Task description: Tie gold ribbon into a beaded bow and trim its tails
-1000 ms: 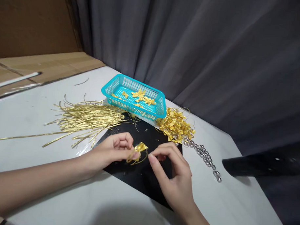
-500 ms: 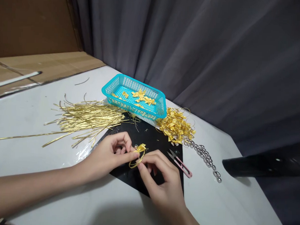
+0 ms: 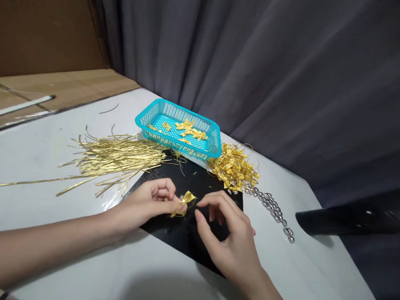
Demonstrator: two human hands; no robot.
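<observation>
Between thumb and fingers, my left hand (image 3: 155,201) pinches a small gold bow (image 3: 189,197) with gold cord on it, above a black mat (image 3: 184,237). My right hand (image 3: 228,229) is just right of the bow, thumb and index finger apart, with nothing seen between them. Under and beyond my right hand, the scissors are almost wholly hidden; only a bit of pink handle (image 3: 254,231) shows. A pile of yellow bows with cords (image 3: 234,166) lies behind my right hand. Gold cords (image 3: 121,156) lie in a loose bundle beyond my left hand.
A turquoise basket (image 3: 178,145) holding several yellow bows stands at the back of the white table (image 3: 68,259). Silver beads (image 3: 272,207) trail to the right of the bow pile. A black object (image 3: 348,218) juts in from the right. A grey curtain (image 3: 271,73) hangs behind.
My right hand has let go of the gold cord loop and moved right, opening its fingers and covering most of the scissors. My left hand still holds the bow.
</observation>
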